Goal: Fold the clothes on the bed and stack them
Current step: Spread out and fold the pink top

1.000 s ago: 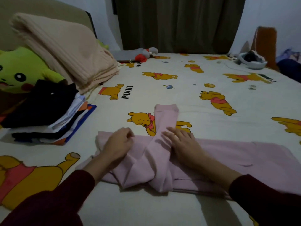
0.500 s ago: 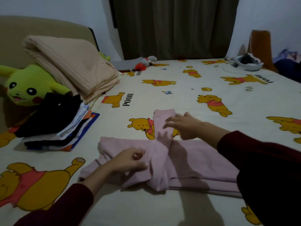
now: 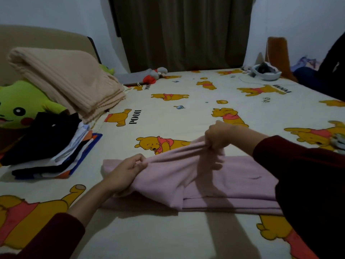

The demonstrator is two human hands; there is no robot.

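A pink garment (image 3: pixel 233 176) lies across the near middle of the bed (image 3: pixel 186 113), partly folded. My left hand (image 3: pixel 127 171) grips its left part, fingers curled into the cloth. My right hand (image 3: pixel 217 136) pinches the sleeve end and holds it lifted above the garment, so the sleeve stretches between both hands. A stack of folded clothes (image 3: pixel 48 146), black on top over white and blue pieces, sits on the bed at the left.
A folded beige blanket (image 3: pixel 65 79) leans at the back left beside a green plush toy (image 3: pixel 20 105). A small grey and red toy (image 3: pixel 155 75) and a white object (image 3: pixel 265 71) lie at the far edge. Dark curtains hang behind.
My right hand has taken hold of the sleeve end and lifted it off the bed toward the right. My left hand moved a little left, still gripping the cloth.
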